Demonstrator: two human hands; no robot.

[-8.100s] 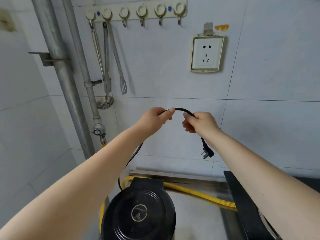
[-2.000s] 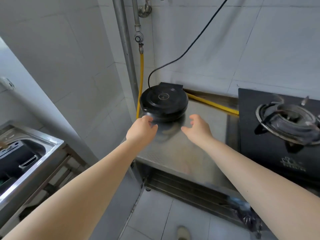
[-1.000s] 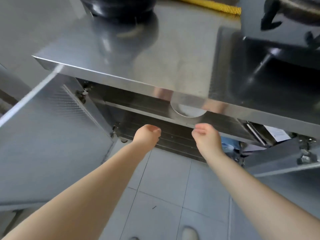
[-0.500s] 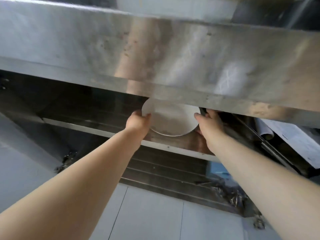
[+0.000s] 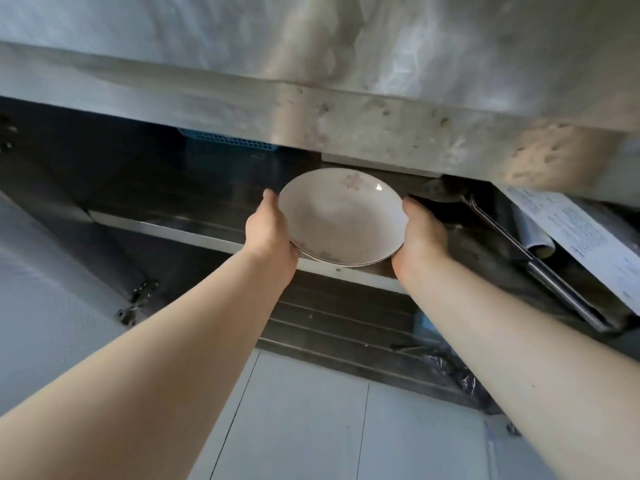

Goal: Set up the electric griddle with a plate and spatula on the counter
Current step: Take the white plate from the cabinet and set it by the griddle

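Where plate (image 5: 341, 216) lay on shelf, left hand (image 5: 268, 233), right hand (image 5: 420, 237) now grip it, lifted.

Both hands had the plate (image 5: 341, 216) by its edges, left hand (image 5: 268, 233) and right hand (image 5: 420, 237), tilted just under the steel counter (image 5: 381, 126), spatula (image 5: 485, 216) lying right beside it.

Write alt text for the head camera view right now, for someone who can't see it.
Two bare hands, left hand and right hand, hold a white plate by its opposite edges at the open cabinet under a steel counter. A long-handled metal utensil lies on the shelf just right of the plate.
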